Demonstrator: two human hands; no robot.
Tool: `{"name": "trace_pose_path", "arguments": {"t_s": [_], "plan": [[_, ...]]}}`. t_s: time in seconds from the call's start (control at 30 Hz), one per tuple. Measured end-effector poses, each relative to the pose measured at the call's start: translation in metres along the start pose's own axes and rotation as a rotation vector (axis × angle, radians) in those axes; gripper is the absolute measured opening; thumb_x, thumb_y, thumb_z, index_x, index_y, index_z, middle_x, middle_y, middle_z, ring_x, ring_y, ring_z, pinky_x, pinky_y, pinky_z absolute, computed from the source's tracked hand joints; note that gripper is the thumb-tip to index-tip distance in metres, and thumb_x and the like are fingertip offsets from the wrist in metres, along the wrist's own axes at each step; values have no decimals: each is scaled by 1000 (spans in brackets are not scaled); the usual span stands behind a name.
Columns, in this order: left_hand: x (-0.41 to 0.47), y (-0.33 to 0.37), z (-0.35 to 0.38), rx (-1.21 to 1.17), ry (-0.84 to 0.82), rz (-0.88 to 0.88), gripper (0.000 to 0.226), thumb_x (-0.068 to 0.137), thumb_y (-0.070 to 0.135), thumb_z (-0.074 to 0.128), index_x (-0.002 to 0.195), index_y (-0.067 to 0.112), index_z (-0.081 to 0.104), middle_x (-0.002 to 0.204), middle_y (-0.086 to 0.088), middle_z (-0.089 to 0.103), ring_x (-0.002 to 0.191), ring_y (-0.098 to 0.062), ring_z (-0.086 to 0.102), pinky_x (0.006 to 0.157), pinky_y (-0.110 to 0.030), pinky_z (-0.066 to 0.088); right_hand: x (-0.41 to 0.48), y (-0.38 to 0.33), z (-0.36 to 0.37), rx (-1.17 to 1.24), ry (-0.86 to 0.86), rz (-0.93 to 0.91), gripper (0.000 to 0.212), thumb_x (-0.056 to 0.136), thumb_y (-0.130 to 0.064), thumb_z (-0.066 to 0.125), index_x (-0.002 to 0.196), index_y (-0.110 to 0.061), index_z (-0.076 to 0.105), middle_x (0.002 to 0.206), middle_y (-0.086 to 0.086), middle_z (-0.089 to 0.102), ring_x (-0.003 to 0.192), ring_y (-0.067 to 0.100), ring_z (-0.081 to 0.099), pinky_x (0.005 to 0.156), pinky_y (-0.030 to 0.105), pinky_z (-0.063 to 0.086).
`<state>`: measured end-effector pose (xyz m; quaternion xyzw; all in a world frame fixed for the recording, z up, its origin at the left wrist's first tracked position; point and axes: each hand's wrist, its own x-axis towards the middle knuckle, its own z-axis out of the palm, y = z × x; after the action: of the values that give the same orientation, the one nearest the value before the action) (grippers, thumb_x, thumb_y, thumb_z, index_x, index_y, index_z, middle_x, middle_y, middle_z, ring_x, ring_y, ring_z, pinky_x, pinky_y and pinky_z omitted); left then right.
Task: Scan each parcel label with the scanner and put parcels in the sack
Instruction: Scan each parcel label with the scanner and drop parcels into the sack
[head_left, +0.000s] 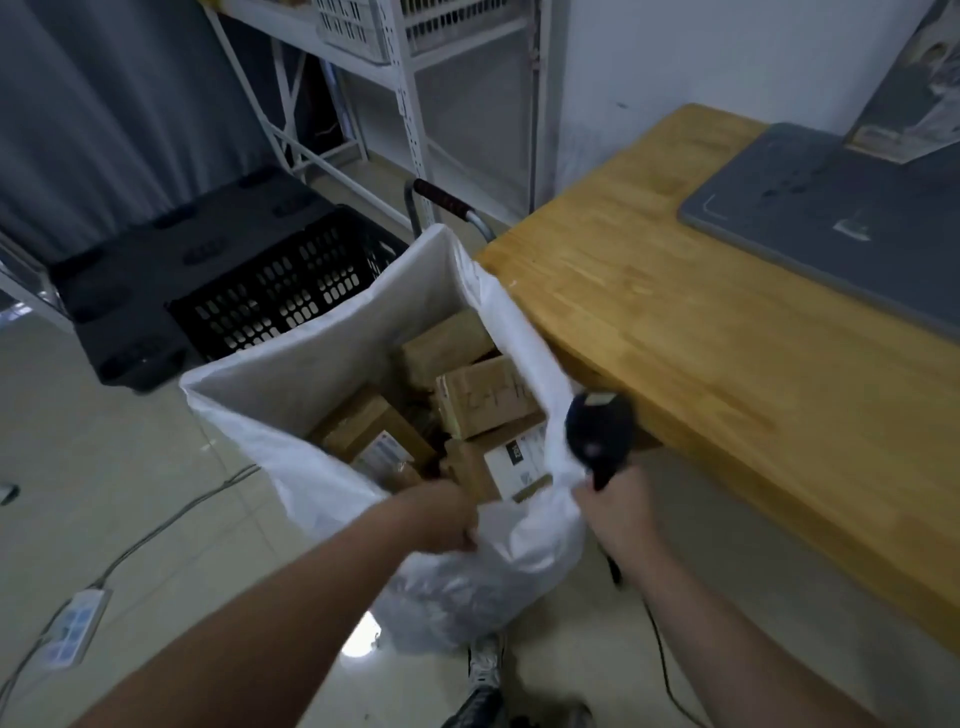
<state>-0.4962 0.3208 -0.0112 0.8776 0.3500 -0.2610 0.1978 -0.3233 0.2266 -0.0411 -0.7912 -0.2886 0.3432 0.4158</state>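
sack (291, 374): stood btwn black crate (275, 296) and table (675, 338), mouth open; thin white material, soft, floppy, prob. slippery.
parcels (483, 400): several cardboard boxes lay inside; stiff, each light-looking, prob. heavy together.
left hand (441, 519): fingers curled tight on bunched near rim of sack.
right hand (613, 512): wrapped round scanner (597, 426) handle; sack rim apparently pinched against it.
best hold: gathered rim, both hands; sides would prob. sag.
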Motion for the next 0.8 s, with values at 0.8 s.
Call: {"name": "trace_pose_path", "arguments": {"t_s": [0.8], "plan": [[155,84,-117,-120,233,386,21,98,32,50,90,13,55,79,1,56,80,-22,53,66,-31,40,64,11,-132,-71,208,229,33,88,-4,59,68,-16,36,63,8,34,63,25,37,63,36,27]]}}
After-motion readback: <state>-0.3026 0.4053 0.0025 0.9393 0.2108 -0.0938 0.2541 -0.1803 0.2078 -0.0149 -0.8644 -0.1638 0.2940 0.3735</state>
